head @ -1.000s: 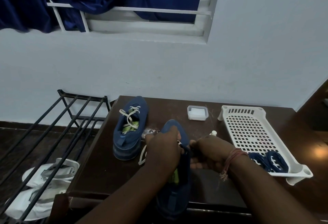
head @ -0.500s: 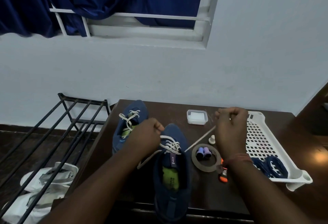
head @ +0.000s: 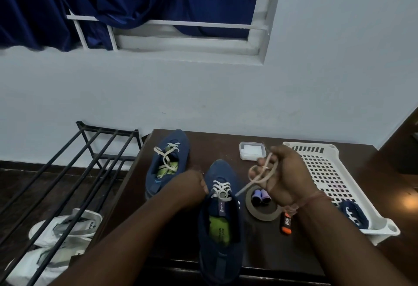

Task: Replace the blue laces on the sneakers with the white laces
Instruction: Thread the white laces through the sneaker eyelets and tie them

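Item 1. Near sneaker [head: 220, 224], lower centre of the frame: dark blue knit upper, green insole, heel toward us on the dark glossy tabletop [head: 210, 141]. We judge it set lengthwise so the eyelets face both hands. White lace [head: 221, 189] is crossed through its upper eyelets.

Item 2. Right hand [head: 286, 178], centre right: fingers curled round the free end of that flat, woven white lace, looped loosely above the hand; the strand runs taut down to the eyelets, apparently to draw the lacing snug.

Item 3. Left hand [head: 190, 188], just left of the sneaker's tongue: curled tight; we take it to hold the other lace end, though the lace itself is hidden there.

Item 4. Far sneaker [head: 168, 161], upper left of the tabletop: same make, white lace already in, ends loose.

Item 5. White perforated plastic tray [head: 316, 163], right side: holds the blue laces [head: 351, 213] in its near corner, set aside as removed.

Item 6. Tape ring [head: 262, 208] with two small purple cylinders [head: 260, 196] inside; an orange-and-black lighter-like object [head: 285, 222] beside it; a small clear lidded box [head: 252, 151] behind.
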A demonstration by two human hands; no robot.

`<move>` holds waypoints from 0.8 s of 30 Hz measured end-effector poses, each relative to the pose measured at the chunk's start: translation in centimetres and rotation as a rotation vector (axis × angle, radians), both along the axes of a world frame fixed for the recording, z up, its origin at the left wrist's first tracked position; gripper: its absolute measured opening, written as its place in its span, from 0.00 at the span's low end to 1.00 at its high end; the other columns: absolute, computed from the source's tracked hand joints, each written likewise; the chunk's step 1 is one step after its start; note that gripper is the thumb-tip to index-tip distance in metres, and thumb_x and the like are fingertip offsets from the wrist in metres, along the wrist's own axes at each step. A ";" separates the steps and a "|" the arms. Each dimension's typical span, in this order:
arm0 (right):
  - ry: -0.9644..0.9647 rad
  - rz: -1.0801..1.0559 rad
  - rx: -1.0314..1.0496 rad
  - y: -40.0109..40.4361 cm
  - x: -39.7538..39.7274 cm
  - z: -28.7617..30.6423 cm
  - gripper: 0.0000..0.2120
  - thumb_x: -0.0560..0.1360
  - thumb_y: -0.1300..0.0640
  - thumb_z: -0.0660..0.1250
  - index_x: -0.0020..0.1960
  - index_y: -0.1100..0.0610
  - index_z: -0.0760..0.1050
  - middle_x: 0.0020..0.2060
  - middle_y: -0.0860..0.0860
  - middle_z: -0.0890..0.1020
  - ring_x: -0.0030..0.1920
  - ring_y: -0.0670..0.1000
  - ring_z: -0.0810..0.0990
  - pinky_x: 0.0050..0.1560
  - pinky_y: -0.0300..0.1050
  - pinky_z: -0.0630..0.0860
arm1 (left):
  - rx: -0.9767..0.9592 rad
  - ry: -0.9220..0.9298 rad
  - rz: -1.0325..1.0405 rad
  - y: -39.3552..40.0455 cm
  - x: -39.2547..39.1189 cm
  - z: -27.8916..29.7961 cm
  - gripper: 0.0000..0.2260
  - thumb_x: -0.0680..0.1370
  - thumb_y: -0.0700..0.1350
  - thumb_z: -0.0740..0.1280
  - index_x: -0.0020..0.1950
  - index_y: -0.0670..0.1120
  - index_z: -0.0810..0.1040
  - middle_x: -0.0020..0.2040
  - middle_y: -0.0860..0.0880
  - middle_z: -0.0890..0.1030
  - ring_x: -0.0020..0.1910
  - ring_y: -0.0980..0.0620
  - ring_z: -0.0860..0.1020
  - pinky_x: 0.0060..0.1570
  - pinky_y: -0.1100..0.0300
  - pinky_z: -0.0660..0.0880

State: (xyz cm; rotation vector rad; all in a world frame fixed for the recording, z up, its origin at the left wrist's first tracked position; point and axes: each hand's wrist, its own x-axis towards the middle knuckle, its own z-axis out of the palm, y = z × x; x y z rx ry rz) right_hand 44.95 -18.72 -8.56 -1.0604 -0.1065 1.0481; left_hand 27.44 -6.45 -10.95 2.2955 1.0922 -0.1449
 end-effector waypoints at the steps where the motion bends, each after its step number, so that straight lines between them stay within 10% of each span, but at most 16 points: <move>1: -0.071 -0.007 -0.050 -0.2 0.2 0.1 0.16 0.79 0.53 0.60 0.33 0.54 0.66 0.26 0.53 0.69 0.21 0.49 0.64 0.27 0.39 0.63 | 0.000 0.004 0.008 -0.1 0.1 0.1 0.05 0.81 0.43 0.61 0.49 0.45 0.76 0.54 0.44 0.82 0.54 0.45 0.79 0.48 0.59 0.73; 7: -1.326 0.586 -0.643 -1.2 0.3 -1.6 0.11 0.76 0.42 0.68 0.48 0.50 0.77 0.40 0.45 0.78 0.41 0.46 0.79 0.43 0.41 0.72 | 0.003 0.041 0.117 -0.6 0.3 0.6 0.14 0.82 0.44 0.58 0.61 0.38 0.77 0.60 0.40 0.80 0.60 0.41 0.78 0.45 0.59 0.69; 10: -1.385 0.890 -0.683 -1.5 -0.3 -1.5 0.16 0.76 0.46 0.69 0.35 0.56 0.78 0.33 0.48 0.80 0.35 0.46 0.75 0.43 0.43 0.74 | -0.017 -0.002 0.077 0.0 0.0 0.9 0.10 0.81 0.47 0.63 0.48 0.41 0.78 0.54 0.37 0.81 0.55 0.40 0.79 0.47 0.52 0.74; 17: -1.220 0.649 -0.948 -1.9 0.9 -0.5 0.15 0.72 0.47 0.73 0.39 0.59 0.77 0.35 0.54 0.78 0.35 0.51 0.78 0.34 0.42 0.74 | 0.004 -0.027 0.184 1.8 -1.0 0.1 0.18 0.70 0.52 0.77 0.35 0.39 0.78 0.37 0.40 0.81 0.39 0.44 0.81 0.39 0.56 0.73; 20: -1.436 0.687 -0.992 -1.8 1.2 -0.8 0.12 0.74 0.49 0.72 0.44 0.59 0.83 0.41 0.55 0.82 0.44 0.54 0.82 0.37 0.41 0.72 | 0.102 0.069 0.193 2.3 -1.3 0.0 0.16 0.70 0.54 0.76 0.37 0.42 0.80 0.35 0.44 0.80 0.41 0.47 0.82 0.37 0.59 0.72; 24: -1.320 0.583 -1.029 -2.2 2.3 -0.7 0.16 0.72 0.50 0.74 0.32 0.57 0.74 0.30 0.51 0.76 0.32 0.49 0.75 0.32 0.40 0.71 | 0.228 0.111 0.193 2.8 -2.0 -0.2 0.14 0.70 0.55 0.74 0.41 0.44 0.82 0.35 0.49 0.81 0.38 0.50 0.81 0.36 0.61 0.74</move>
